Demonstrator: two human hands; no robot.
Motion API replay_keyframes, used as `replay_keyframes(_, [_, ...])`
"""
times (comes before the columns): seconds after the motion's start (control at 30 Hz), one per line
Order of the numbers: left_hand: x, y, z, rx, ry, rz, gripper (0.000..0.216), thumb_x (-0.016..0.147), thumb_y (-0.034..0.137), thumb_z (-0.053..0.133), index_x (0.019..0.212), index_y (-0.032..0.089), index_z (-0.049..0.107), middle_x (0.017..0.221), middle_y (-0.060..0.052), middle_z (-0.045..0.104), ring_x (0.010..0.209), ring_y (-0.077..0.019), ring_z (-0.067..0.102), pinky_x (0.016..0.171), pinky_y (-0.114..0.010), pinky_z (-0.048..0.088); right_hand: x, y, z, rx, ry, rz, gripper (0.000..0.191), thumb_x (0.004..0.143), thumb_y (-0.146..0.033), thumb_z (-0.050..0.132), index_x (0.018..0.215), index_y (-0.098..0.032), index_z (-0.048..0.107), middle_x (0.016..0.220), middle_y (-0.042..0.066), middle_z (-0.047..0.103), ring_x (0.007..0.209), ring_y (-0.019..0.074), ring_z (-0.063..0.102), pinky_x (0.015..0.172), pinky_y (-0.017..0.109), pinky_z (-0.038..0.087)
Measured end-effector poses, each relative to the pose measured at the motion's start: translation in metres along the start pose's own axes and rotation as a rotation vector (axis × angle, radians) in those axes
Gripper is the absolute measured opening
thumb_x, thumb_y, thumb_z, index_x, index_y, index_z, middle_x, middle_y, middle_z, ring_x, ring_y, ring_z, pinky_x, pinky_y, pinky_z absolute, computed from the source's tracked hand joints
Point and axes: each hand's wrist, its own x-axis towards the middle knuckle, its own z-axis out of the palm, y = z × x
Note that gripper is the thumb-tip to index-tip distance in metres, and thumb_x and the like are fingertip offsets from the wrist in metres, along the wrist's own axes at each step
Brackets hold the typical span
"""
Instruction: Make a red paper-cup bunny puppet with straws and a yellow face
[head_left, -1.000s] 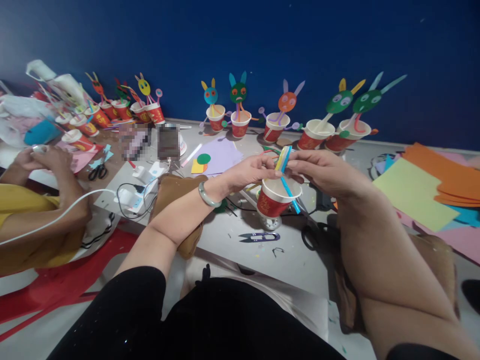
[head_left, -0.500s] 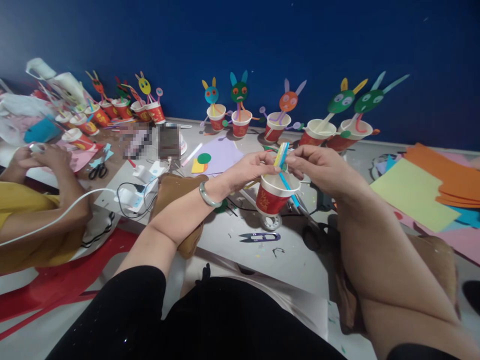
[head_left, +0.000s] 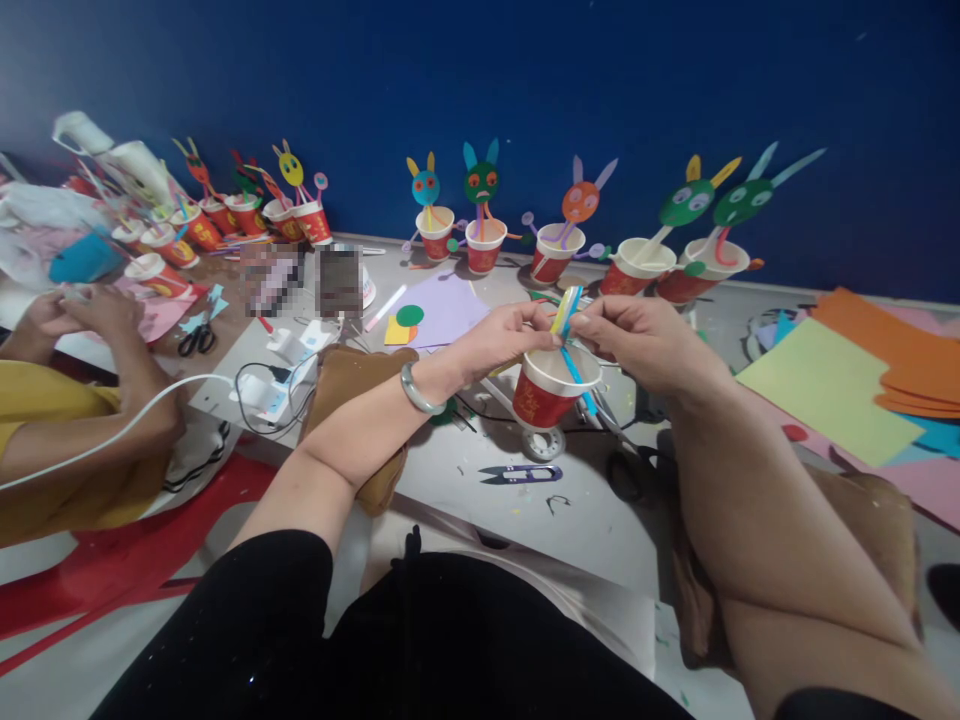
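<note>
A red paper cup (head_left: 546,396) with a white rim stands upright in front of me. Over its opening, my left hand (head_left: 511,338) pinches narrow yellow and blue strips (head_left: 568,308), apparently paper, between thumb and fingers. My right hand (head_left: 639,335) has its fingertips closed on the same bundle from the other side. One blue strip runs down across the cup's mouth and out past its right rim. The fingers partly hide where the strips meet. Under the cup's base shows a pale ring (head_left: 541,443), and nearer me lie dark thread snips (head_left: 520,475).
Cups with paper rabbit-eared heads (head_left: 484,245) line the blue wall. Coloured paper sheets (head_left: 832,390) are stacked at right, a purple sheet (head_left: 450,308) lies behind my left hand. A power strip with cables (head_left: 289,375) and a co-worker's hands (head_left: 94,318) are at left.
Both hands keep their pinch on the strips above the cup. The fingers have shifted only slightly, and the view has moved a little.
</note>
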Motion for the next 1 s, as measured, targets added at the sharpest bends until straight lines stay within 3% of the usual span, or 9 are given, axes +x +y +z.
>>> replay_keyframes(0.23, [0.0014,-0.0037,-0.0035,0.03,-0.012,0.024,0.047,0.082,0.032,0.1,0.081,0.019,0.056,0.069,0.006,0.065,0.065,-0.0067,0.058,0.068,-0.024,0.042,0.0,0.001,0.0039,0.002,0.024,0.001,0.08,0.073,-0.101,0.083,0.066,-0.024,0.061,0.059,-0.002,0.047,0.058,0.0119,0.036,0.053,0.033,0.022])
replay_keyframes(0.53, [-0.0019,0.0012,0.0017,0.005,0.0,0.008,0.048,0.08,0.031,0.102,0.079,0.02,0.055,0.07,0.005,0.064,0.068,-0.009,0.059,0.072,-0.027,0.044,-0.0018,-0.0068,0.0051,0.0,0.029,0.009,0.081,0.071,-0.102,0.083,0.062,-0.025,0.06,0.057,-0.001,0.048,0.056,0.0122,0.036,0.053,0.033,0.024])
replay_keyframes(1.0, [-0.0015,-0.0012,-0.003,0.132,-0.026,0.032,0.054,0.08,0.043,0.103,0.08,0.022,0.054,0.066,0.007,0.049,0.063,-0.0077,0.043,0.064,-0.029,0.026,-0.0002,-0.0022,0.005,-0.057,0.05,0.014,0.082,0.075,-0.101,0.081,0.059,-0.023,0.062,0.057,0.0,0.052,0.055,0.0114,0.039,0.052,0.032,0.026])
